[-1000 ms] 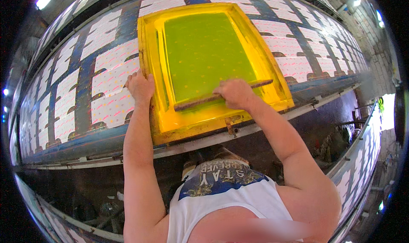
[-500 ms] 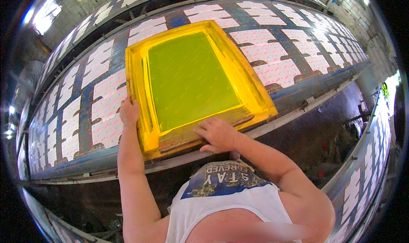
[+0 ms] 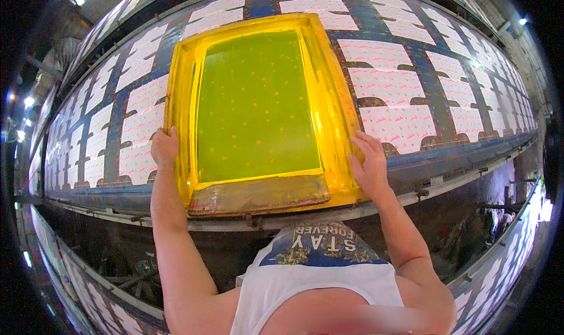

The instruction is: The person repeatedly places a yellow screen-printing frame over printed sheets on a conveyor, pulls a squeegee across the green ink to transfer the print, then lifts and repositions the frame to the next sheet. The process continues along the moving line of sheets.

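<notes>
A yellow screen-printing frame (image 3: 338,109) with a green mesh lies on the long printing table in front of me. Wrapped round its left rail is my left hand (image 3: 165,146), closed on the edge. My right hand (image 3: 370,162) holds the right rail, its thumb against the yellow side and its fingers bent at the outer edge. A squeegee with a worn wooden handle (image 3: 261,195) rests across the near end of the frame, touched by neither hand. Small orange marks dot the mesh.
White printed fabric pieces (image 3: 385,82) with pink marks lie in rows on the blue-stained table. A metal rail (image 3: 435,189) runs along its near edge. Similar tables with white pieces (image 3: 490,297) stand behind me and beyond the far side.
My right hand has moved from the squeegee at the near end to the frame's right rail. My left hand stays on the left rail. The frame sits straighter in view.
</notes>
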Action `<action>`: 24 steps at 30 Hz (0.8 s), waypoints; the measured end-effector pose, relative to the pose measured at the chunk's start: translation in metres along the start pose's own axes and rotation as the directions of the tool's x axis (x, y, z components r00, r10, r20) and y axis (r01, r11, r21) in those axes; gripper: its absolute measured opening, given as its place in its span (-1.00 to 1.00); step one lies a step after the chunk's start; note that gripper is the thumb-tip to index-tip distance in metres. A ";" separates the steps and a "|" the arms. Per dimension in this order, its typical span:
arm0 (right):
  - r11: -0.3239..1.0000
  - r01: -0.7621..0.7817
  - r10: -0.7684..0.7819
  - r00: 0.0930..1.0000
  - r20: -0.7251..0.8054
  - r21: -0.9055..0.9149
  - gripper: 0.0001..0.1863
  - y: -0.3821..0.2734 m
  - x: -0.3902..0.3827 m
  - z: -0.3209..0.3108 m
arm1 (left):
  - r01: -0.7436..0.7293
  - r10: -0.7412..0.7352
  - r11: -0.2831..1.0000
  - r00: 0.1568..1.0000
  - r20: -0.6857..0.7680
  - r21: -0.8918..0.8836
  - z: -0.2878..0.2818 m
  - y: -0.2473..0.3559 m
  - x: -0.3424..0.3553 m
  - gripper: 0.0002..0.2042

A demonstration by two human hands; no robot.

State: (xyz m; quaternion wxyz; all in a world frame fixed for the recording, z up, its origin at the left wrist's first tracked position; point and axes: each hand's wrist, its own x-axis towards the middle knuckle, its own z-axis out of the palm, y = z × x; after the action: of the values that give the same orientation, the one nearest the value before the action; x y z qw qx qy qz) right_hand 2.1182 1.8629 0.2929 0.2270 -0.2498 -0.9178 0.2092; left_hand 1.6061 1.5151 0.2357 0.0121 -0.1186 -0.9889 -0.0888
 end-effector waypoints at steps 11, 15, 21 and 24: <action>0.930 -0.328 0.349 0.930 0.117 -0.166 -0.12 0.035 0.094 0.047 | -0.066 0.082 0.967 0.995 0.054 -0.245 0.010 -0.025 0.015 -0.47; 0.948 -0.290 0.302 0.950 0.082 -0.130 -0.11 0.034 0.104 0.049 | -0.074 0.092 0.955 0.995 0.049 -0.287 0.015 -0.037 0.020 -0.53; 0.966 -0.215 0.233 0.966 0.116 -0.146 -0.17 0.027 0.117 0.021 | -0.011 0.062 0.931 0.990 0.127 -0.364 0.011 -0.041 0.035 -0.60; 0.974 -0.192 0.205 0.974 0.101 -0.124 -0.18 0.030 0.126 0.009 | 0.037 0.034 0.921 0.984 0.174 -0.389 -0.002 -0.036 0.037 -0.60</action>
State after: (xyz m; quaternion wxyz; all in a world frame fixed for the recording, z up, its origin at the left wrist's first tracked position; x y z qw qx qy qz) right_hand 2.0270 1.9536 0.3106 0.1378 -0.3404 -0.9101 0.1921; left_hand 1.5613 1.4892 0.2330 -0.1000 -0.1253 -0.9485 -0.2732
